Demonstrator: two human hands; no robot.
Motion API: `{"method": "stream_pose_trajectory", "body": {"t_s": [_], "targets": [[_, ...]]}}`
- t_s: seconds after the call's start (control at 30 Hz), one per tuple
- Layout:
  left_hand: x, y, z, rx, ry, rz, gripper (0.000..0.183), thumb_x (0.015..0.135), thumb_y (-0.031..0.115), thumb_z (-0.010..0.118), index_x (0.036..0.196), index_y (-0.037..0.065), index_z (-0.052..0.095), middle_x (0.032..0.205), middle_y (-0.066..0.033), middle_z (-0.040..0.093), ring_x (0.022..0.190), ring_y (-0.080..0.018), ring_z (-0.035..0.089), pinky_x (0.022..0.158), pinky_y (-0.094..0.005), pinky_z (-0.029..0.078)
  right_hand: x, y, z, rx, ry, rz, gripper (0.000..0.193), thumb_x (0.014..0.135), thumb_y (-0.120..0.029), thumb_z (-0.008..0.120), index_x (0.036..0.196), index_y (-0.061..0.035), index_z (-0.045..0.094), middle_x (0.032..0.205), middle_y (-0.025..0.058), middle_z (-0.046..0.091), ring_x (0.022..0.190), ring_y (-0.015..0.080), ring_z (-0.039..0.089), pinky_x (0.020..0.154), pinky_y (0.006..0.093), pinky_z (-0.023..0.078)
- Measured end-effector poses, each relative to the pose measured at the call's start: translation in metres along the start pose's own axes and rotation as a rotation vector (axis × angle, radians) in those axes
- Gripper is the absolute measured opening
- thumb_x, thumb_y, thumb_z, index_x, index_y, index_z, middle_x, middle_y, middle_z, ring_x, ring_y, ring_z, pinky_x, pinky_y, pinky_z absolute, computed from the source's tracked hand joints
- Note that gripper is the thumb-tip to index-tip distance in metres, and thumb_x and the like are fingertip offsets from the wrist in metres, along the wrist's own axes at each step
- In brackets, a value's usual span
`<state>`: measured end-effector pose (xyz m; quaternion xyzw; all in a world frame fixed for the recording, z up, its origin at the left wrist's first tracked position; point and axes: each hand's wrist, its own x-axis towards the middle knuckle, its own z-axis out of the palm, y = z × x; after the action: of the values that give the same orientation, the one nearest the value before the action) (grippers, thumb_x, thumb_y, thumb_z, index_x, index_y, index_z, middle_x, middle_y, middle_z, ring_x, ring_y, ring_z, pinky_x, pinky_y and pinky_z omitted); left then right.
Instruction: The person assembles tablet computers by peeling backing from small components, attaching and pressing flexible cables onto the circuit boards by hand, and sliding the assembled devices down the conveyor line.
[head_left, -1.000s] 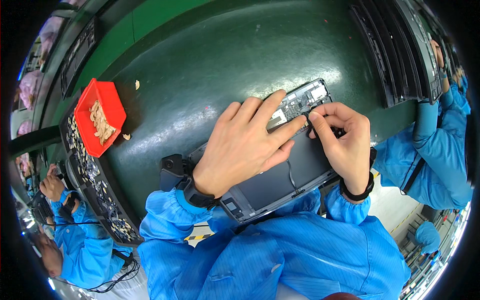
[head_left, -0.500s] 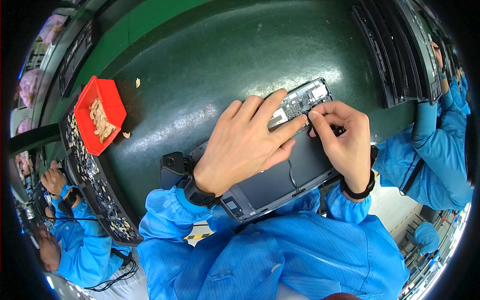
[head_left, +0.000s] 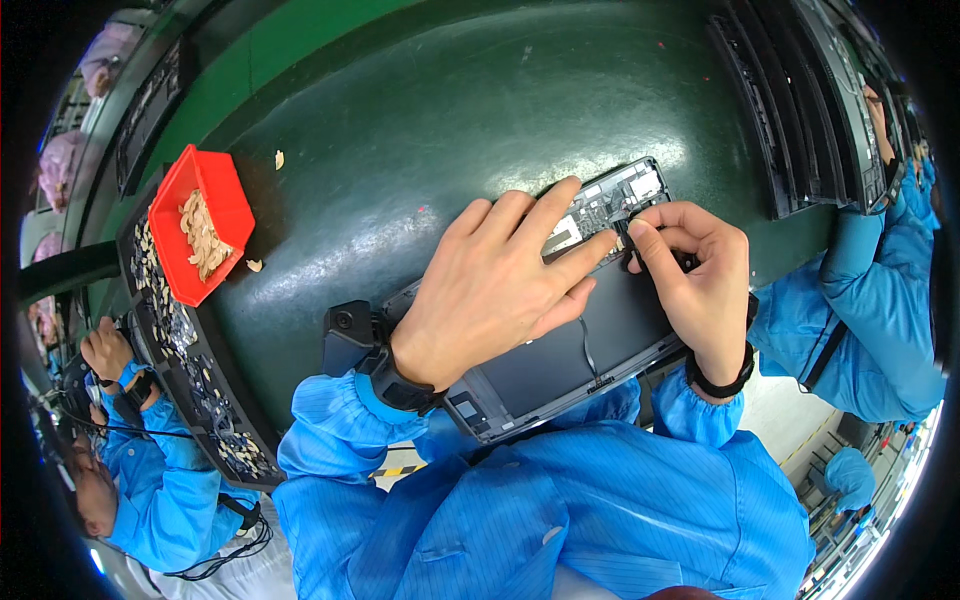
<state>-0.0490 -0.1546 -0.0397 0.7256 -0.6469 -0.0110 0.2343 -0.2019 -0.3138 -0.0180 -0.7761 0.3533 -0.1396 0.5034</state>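
Observation:
An opened flat electronic device, like a tablet or laptop shell, lies tilted at the table's near edge. Its circuit board is exposed along the far side, and a thin ribbon cable runs across the dark panel. My left hand rests over the device with fingers spread, its index fingertip touching down by the board. Thumb and index finger of my right hand pinch together at the board's edge on a thin black cable, mostly covered by the fingertips.
At left a red bin of small tan pieces sits on a black tray of small parts. Loose tan bits lie nearby. Several dark panels are stacked at far right. Blue-clad people work on both sides.
My right hand has shifted slightly to the right, its pinch still at the board's edge. My left hand stays spread over the device, almost unmoved.

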Motion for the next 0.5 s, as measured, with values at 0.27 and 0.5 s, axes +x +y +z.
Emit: {"method": "stream_pose_trajectory", "body": {"t_s": [0.27, 0.5], "targets": [[-0.0004, -0.0002, 0.0008, -0.007, 0.011, -0.003, 0.042, 0.084, 0.033, 0.08, 0.125, 0.027, 0.078, 0.141, -0.0093, 0.064, 0.097, -0.0249, 0.063, 0.082, -0.0376, 0.054, -0.0001, -0.0022, 0.0011, -0.061, -0.011, 0.006, 0.013, 0.096, -0.008, 0.073, 0.098, 0.0056, 0.075, 0.071, 0.0119, 0.077, 0.066, 0.011, 0.072, 0.065, 0.0265, 0.053], [0.0003, -0.0001, 0.0005, -0.002, 0.016, -0.001, 0.041, 0.084, 0.033, 0.08, 0.125, 0.027, 0.078, 0.141, -0.0094, 0.064, 0.097, -0.025, 0.063, 0.081, -0.0375, 0.054, -0.0007, 0.0001, 0.0031, -0.073, 0.013, -0.007, 0.012, 0.095, -0.007, 0.073, 0.096, 0.0046, 0.075, 0.071, 0.0121, 0.077, 0.064, 0.0118, 0.072, 0.065, 0.0273, 0.053]]}}
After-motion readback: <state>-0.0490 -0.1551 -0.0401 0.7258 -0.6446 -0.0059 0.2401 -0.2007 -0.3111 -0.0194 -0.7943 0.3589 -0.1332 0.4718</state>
